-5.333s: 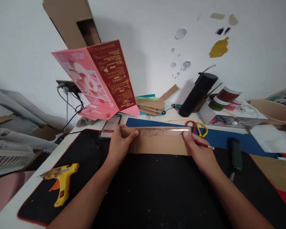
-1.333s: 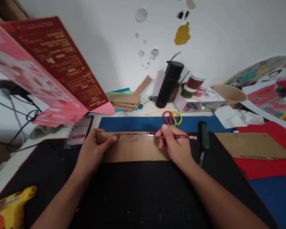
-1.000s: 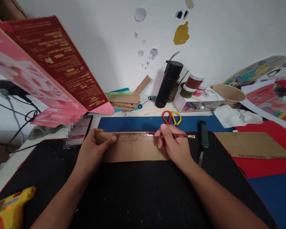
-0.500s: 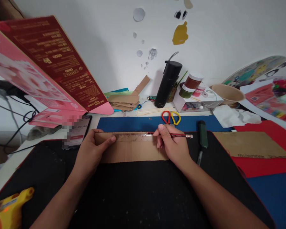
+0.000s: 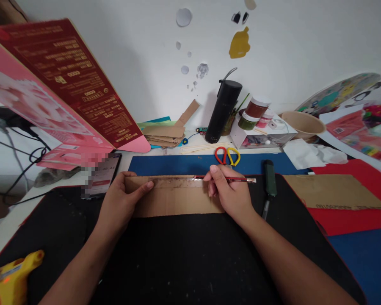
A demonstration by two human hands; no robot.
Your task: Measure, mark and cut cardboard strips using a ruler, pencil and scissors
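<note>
A long brown cardboard strip (image 5: 178, 203) lies flat on the black mat (image 5: 184, 262). Along its far edge lies a clear ruler (image 5: 178, 182). My left hand (image 5: 122, 203) rests on the strip's left end, fingers flat, its forefinger pressing the ruler down. My right hand (image 5: 230, 195) pinches a red pencil (image 5: 241, 180) whose tip lies against the ruler near the strip's right part.
A phone (image 5: 100, 180) lies left of the strip, under a leaning pink and red carton (image 5: 51, 93). Behind are red and yellow scissors (image 5: 227, 156), a black bottle (image 5: 222, 112), paint jars (image 5: 254, 112) and a bowl (image 5: 303, 125). A dark-handled tool (image 5: 268, 184), another cardboard sheet (image 5: 333, 192) and a yellow glue gun (image 5: 12, 275) lie nearby.
My right hand and the pencil have slid slightly left along the ruler over the last second. Since 5.3 s ago it left the ruler's right end and took up the writing grip.
</note>
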